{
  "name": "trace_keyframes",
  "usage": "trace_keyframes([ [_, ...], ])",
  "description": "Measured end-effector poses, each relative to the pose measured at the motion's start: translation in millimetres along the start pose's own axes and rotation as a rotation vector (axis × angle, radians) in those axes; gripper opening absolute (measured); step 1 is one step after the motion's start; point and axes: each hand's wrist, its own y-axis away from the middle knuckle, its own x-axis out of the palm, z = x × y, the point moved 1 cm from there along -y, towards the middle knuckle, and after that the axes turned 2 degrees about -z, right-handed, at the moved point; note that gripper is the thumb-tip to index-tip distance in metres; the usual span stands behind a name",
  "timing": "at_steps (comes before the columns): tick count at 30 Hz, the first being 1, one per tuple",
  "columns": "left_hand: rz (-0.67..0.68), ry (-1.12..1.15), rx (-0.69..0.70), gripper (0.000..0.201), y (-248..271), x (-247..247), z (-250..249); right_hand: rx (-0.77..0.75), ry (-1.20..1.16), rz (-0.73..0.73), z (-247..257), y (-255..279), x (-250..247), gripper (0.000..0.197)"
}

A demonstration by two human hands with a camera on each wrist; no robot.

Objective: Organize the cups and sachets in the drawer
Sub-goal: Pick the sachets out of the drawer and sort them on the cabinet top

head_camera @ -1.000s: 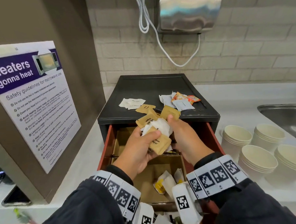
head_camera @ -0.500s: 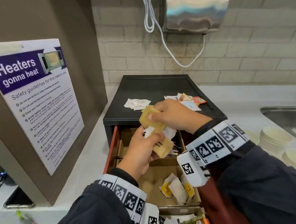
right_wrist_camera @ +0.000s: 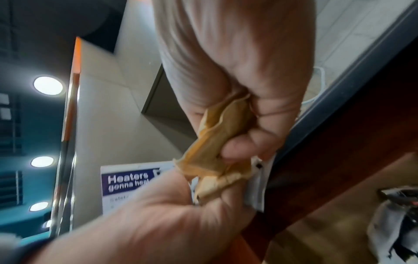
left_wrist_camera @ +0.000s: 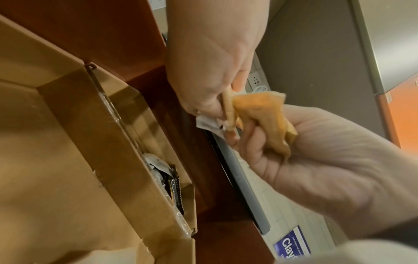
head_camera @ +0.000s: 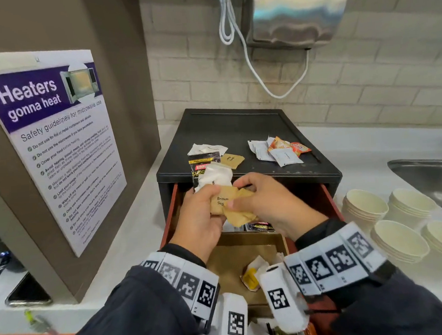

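Over the open drawer (head_camera: pixel 328 199) my left hand (head_camera: pixel 212 202) grips a bundle of sachets (head_camera: pixel 216 176): a black one, white ones and brown sugar ones. My right hand (head_camera: pixel 235 195) meets it from the right and pinches the brown sugar sachets (head_camera: pixel 237 216) at the bundle's lower edge. The wrist views show the crumpled brown sachets (left_wrist_camera: pixel 264 121) (right_wrist_camera: pixel 217 151) pinched between both hands' fingers. The black cabinet top (head_camera: pixel 237 124) carries a white sachet (head_camera: pixel 207 149), a brown sachet (head_camera: pixel 232 160) and a white and orange pile (head_camera: pixel 279 151). Stacked paper cups (head_camera: pixel 400 236) stand on the counter to the right.
Cardboard dividers (head_camera: pixel 247 254) split the drawer; black sachets (head_camera: pixel 260 226) lie in the rear section and yellow-white ones (head_camera: pixel 251 277) in the front one. A poster panel (head_camera: pixel 56 142) stands left, a steel sink (head_camera: pixel 435 178) right and a dryer (head_camera: pixel 298 10) above.
Half a second ago my right hand was raised at the cabinet's front edge with a brown sachet. It has come back down to the bundle and pinches the brown sachets. The left hand stayed.
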Motion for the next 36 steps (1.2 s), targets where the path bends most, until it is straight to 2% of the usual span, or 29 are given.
trace_keyframes([
  [4,-0.033,0.018,0.018,0.048,1,-1,0,-0.019,0.035,-0.056,-3,-3,9,0.034],
  [7,-0.019,0.059,0.014,0.043,2,1,0,-0.019,0.007,-0.073,-1,-2,6,0.029],
  [12,0.032,0.202,-0.026,0.012,7,1,-6,-0.001,-0.126,-0.043,1,-3,-15,0.026],
  [13,0.039,0.221,-0.028,0.013,7,1,-7,-0.007,-0.189,-0.016,1,-3,-21,0.022],
  [16,0.035,0.166,-0.030,0.030,4,0,-4,-0.027,-0.384,0.059,1,1,-32,0.012],
  [18,0.025,0.095,-0.043,0.037,4,0,-1,-0.053,-0.419,0.084,2,2,-32,0.010],
  [22,0.064,0.013,-0.049,0.048,5,2,2,-0.108,-0.308,0.104,3,5,-17,0.011],
  [27,0.117,0.049,-0.045,0.026,9,2,0,-0.144,-0.118,0.041,4,6,-6,0.012],
  [36,0.081,0.081,-0.065,0.032,11,3,-1,-0.135,-0.029,0.007,8,11,0,0.013],
])
